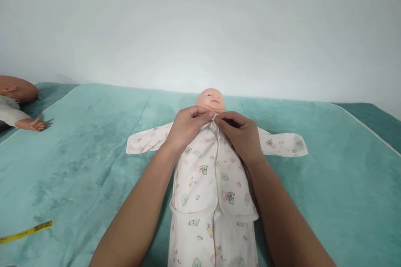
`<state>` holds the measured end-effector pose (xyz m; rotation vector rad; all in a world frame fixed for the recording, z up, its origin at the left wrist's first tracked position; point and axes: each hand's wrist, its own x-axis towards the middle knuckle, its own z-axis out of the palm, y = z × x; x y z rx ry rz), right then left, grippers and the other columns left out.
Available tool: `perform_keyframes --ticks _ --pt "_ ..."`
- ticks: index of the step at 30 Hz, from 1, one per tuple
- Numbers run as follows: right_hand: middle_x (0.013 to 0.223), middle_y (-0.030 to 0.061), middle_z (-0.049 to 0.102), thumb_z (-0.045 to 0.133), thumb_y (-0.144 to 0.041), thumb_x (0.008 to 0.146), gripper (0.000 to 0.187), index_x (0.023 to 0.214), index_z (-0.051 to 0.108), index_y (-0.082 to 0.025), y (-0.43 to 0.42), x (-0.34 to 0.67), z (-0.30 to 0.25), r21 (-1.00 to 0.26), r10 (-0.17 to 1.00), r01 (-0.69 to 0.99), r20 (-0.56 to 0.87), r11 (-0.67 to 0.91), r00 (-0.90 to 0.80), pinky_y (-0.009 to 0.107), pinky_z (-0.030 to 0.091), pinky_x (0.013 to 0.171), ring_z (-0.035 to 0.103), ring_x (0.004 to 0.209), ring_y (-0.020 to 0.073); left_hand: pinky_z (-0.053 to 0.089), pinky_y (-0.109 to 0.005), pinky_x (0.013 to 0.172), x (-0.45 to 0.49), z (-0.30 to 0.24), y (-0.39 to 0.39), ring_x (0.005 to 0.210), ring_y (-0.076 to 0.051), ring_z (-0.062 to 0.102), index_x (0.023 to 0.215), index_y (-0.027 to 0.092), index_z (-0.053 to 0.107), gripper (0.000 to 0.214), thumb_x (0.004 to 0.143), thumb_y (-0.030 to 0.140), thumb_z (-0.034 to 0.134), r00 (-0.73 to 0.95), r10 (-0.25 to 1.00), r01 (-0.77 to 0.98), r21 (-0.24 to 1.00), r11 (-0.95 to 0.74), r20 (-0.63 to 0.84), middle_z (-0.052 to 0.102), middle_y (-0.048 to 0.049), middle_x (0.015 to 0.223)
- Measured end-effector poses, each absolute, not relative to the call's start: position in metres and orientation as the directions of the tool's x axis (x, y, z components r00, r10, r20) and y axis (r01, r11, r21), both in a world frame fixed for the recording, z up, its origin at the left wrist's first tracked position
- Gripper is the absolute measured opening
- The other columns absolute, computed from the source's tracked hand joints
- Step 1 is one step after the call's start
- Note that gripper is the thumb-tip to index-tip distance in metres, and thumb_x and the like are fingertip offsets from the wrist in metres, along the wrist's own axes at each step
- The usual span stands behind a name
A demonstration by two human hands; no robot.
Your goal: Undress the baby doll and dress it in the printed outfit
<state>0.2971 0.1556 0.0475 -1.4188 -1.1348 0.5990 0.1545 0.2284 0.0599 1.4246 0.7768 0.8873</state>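
Observation:
A baby doll [210, 99] lies on its back in the middle, dressed in a white printed baby shirt [200, 175] and matching trousers [192, 242]. The shirt's sleeves stretch out to both sides, and no doll hands show at the cuffs. At the neck, just below the doll's chin, my left hand [189, 127] pinches the left edge of the collar. My right hand [242, 133] pinches the collar's other edge, its fingertips close to those of the left. Below them the two front edges meet down the chest and part slightly at the hem. Any fastener between the fingers is hidden.
Under the doll spreads a teal plush blanket [78, 167] with darker borders. A second doll [19, 91] in a pale top lies at the far left, partly out of view. A yellow printed strip [26, 232] lies at the lower left. Behind stands a white wall [200, 29].

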Motion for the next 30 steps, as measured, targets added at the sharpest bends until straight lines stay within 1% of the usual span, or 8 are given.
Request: perform_keyframes --ticks 3,7,12,16,18,24,27,30 --pt "0.091 -0.0007 0.071 0.067 -0.030 0.082 0.010 0.085 0.075 -0.024 0.156 0.298 0.048 -0.917 0.891 0.348 0.313 0.193 0.330 0.029 0.049 0.077 0.064 0.086 0.0148 0.048 -0.028 0.078 0.154 0.062 0.228 0.084 -0.017 0.065 0.083 0.017 0.072 0.024 0.078 0.040 0.072 0.487 0.871 -0.026 0.998 -0.049 0.055 0.074 -0.0052 0.091" --pt "0.098 0.0006 0.069 0.064 -0.026 0.086 0.012 0.088 0.076 -0.025 0.155 0.300 0.049 -0.859 0.892 0.440 0.389 0.261 0.229 0.029 0.048 0.082 0.064 0.093 0.0156 0.049 -0.030 0.080 0.155 0.062 0.228 0.085 -0.018 0.066 0.083 0.016 0.070 0.022 0.077 0.038 0.072 0.479 0.877 -0.023 0.999 -0.033 0.040 0.073 -0.0059 0.091" --pt "0.099 0.0014 0.065 0.060 -0.025 0.090 0.015 0.091 0.075 -0.025 0.152 0.302 0.050 -0.792 0.890 0.526 0.436 0.310 0.132 0.029 0.047 0.078 0.061 0.088 0.0142 0.049 -0.029 0.078 0.154 0.060 0.229 0.087 -0.019 0.066 0.084 0.017 0.070 0.018 0.077 0.034 0.070 0.486 0.874 -0.012 1.000 -0.011 0.015 0.073 -0.0059 0.093" --pt "0.105 0.0016 0.060 0.060 -0.028 0.091 0.016 0.084 0.074 -0.025 0.151 0.305 0.049 -0.758 0.909 0.565 0.416 0.326 0.034 0.030 0.046 0.076 0.058 0.085 0.0135 0.047 -0.027 0.072 0.154 0.059 0.229 0.081 -0.016 0.064 0.086 0.018 0.070 0.013 0.077 0.027 0.067 0.495 0.869 0.001 1.000 -0.018 0.015 0.072 -0.0039 0.088" --pt "0.106 0.0019 0.058 0.060 -0.030 0.091 0.016 0.085 0.075 -0.026 0.151 0.307 0.048 -0.763 0.919 0.560 0.395 0.323 0.008 0.030 0.046 0.077 0.057 0.086 0.0141 0.047 -0.026 0.072 0.154 0.059 0.230 0.081 -0.016 0.064 0.088 0.018 0.070 0.014 0.077 0.026 0.067 0.503 0.864 -0.011 1.000 -0.022 0.025 0.072 -0.0040 0.089" --pt "0.111 0.0028 0.055 0.059 -0.031 0.091 0.022 0.105 0.076 -0.032 0.150 0.313 0.050 -0.803 0.942 0.512 0.335 0.305 -0.035 0.031 0.048 0.082 0.057 0.096 0.0160 0.047 -0.026 0.075 0.155 0.057 0.230 0.085 -0.016 0.065 0.094 0.019 0.070 0.018 0.078 0.025 0.067 0.499 0.865 -0.031 0.998 -0.048 0.058 0.072 -0.0043 0.092" --pt "0.116 0.0023 0.058 0.060 -0.034 0.090 0.022 0.106 0.076 -0.033 0.151 0.319 0.050 -0.860 0.954 0.424 0.297 0.285 -0.040 0.033 0.048 0.091 0.057 0.106 0.0178 0.048 -0.027 0.076 0.155 0.055 0.230 0.086 -0.016 0.065 0.096 0.019 0.070 0.019 0.079 0.025 0.066 0.492 0.868 -0.029 0.997 -0.065 0.071 0.072 -0.0045 0.093" --pt "0.118 0.0018 0.062 0.063 -0.035 0.088 0.019 0.100 0.077 -0.031 0.152 0.323 0.049 -0.904 0.961 0.340 0.275 0.260 -0.002 0.036 0.046 0.100 0.056 0.116 0.0200 0.049 -0.028 0.079 0.154 0.056 0.231 0.088 -0.018 0.066 0.099 0.019 0.070 0.021 0.080 0.028 0.066 0.501 0.863 0.004 0.997 -0.083 0.070 0.073 -0.0056 0.095"
